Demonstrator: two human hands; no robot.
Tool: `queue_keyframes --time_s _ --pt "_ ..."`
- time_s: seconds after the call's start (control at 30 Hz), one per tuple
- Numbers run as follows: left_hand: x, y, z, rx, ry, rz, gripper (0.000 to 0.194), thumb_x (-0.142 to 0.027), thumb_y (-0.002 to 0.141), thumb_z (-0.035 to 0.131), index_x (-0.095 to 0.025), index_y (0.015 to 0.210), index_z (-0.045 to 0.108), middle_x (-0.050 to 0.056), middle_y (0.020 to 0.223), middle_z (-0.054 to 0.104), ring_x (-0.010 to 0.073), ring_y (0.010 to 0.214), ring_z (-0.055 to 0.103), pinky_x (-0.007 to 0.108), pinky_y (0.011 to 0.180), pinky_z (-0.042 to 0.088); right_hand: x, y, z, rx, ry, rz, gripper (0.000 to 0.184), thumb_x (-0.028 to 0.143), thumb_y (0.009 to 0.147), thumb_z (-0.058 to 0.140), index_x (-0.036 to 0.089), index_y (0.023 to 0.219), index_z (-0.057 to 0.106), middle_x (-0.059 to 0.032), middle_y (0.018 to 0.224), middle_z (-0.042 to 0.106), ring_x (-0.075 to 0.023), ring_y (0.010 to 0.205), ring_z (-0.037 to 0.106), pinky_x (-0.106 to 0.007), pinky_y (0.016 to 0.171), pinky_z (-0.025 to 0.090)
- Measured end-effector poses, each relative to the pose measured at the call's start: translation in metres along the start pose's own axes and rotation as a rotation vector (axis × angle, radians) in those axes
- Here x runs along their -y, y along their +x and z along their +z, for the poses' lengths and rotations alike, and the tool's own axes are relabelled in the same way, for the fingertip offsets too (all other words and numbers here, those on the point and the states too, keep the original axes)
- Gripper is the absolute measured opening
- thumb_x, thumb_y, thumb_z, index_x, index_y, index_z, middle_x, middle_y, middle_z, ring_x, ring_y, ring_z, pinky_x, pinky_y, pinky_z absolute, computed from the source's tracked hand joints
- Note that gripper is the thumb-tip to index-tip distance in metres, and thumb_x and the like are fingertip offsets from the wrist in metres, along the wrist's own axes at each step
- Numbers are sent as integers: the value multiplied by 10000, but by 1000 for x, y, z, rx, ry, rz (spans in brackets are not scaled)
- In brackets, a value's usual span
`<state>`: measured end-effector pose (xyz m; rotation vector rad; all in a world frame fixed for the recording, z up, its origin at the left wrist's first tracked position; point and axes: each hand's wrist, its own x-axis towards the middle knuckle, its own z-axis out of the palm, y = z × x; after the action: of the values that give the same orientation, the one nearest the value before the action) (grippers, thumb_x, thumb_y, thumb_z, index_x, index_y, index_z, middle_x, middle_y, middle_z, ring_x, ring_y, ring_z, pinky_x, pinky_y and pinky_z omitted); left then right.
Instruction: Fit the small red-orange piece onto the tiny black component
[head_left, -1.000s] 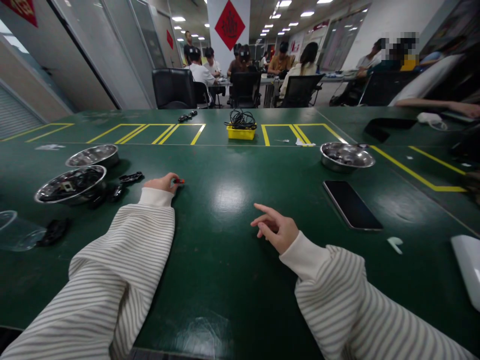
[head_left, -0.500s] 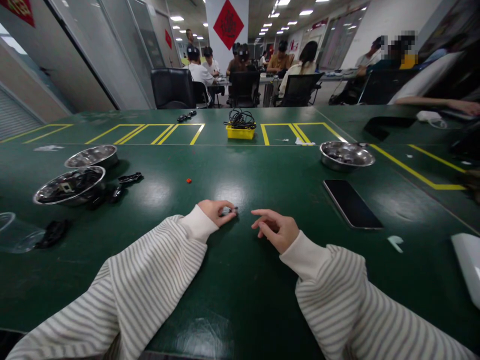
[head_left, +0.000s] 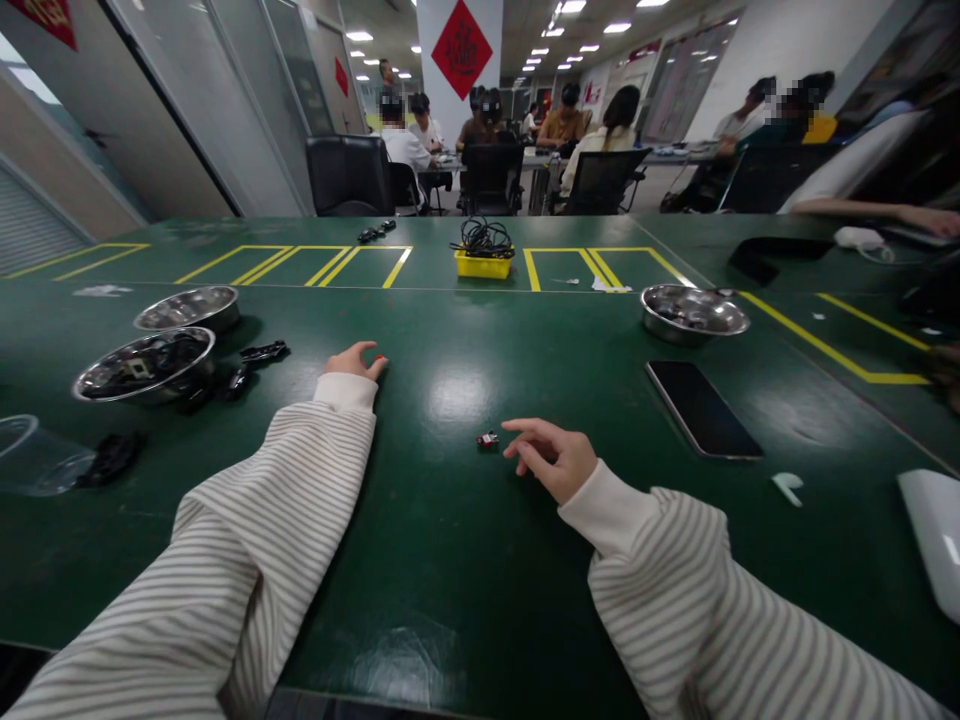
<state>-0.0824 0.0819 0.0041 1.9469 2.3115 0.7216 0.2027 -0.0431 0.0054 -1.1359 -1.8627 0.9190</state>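
Red-and-white piece (head_left: 487, 440) between the hands (head_left: 556, 464), just beside the right one.

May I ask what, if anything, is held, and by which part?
The right hand holds nothing; whether the left hand grips the small red piece cannot be told.

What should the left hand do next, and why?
I think the left hand should gently pinch the little red piece. Its thumb is right at the piece, and the thumb and pointing finger look spread apart, so closing them seems like the smallest useful move.
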Motion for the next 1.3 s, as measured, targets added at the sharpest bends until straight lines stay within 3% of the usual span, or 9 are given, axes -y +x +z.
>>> queue_keyframes --time_s 0.1,0.23,0.43,0.53,0.63,0.73,0.83,1.07,1.3 --pt "8 10 -3 34 -28 -57 326 -397 640 589 -147 842 638 -26 488 427 75 497 335 220 501 205 0 1 1 9 -1 -6 263 189 748 418 115 961 553 -52 696 635 -101 468 568 -239 486 473" --pt "-3 -1 -6 45 -130 14 254 -330 624 623 -134 784 647 -39 480 383 64 466 294 214 500 209 0 1 2 7 29 3 260 199 744 430 112 949 563 -54 690 632 -95 459 560 -232 471 459" --pt "-62 -63 10 68 -457 228 331 -387 718 505 -141 918 603 -87 410 180 46 388 182 182 419 196 2 7 6 1 344 141 304 338 757 456 111 932 557 -67 696 620 -96 473 552 -186 363 376" --pt "-92 -101 18 193 -841 375 328 -374 712 515 -128 909 605 -92 406 184 35 372 173 177 386 176 0 10 7 -42 555 198 328 358 698 540 122 926 551 -51 683 621 -93 462 549 -187 366 373" --pt "-107 -124 19 289 -977 429 321 -357 711 523 -124 914 610 -87 407 204 29 365 188 170 367 161 -4 13 8 -65 710 235 282 333 620 627 137 818 583 -15 616 609 -89 467 549 -184 388 382" --pt "-108 -129 15 315 -936 442 333 -361 714 516 -120 922 614 -85 401 210 29 366 184 172 362 151 -8 13 7 -58 769 266 226 328 585 656 144 704 600 6 551 588 -84 472 545 -177 403 382" --pt "-103 -124 11 319 -778 486 393 -393 706 511 -146 1004 583 -93 391 200 32 362 181 170 372 174 -9 12 2 -39 642 268 244 372 605 627 148 701 608 -4 558 593 -90 459 539 -184 390 373" --pt "-94 -120 2 295 -123 446 517 -556 583 533 -217 971 575 -62 417 395 70 388 385 183 418 238 -9 5 -10 -57 -352 -98 191 311 701 554 152 702 660 -45 630 636 -117 519 546 -226 495 404" --pt "-90 -119 3 356 -42 486 297 -451 697 451 -242 813 628 -41 426 454 78 398 417 186 418 240 -12 6 -9 -38 -505 -204 198 280 740 519 143 763 661 -45 667 643 -111 546 560 -196 502 415"
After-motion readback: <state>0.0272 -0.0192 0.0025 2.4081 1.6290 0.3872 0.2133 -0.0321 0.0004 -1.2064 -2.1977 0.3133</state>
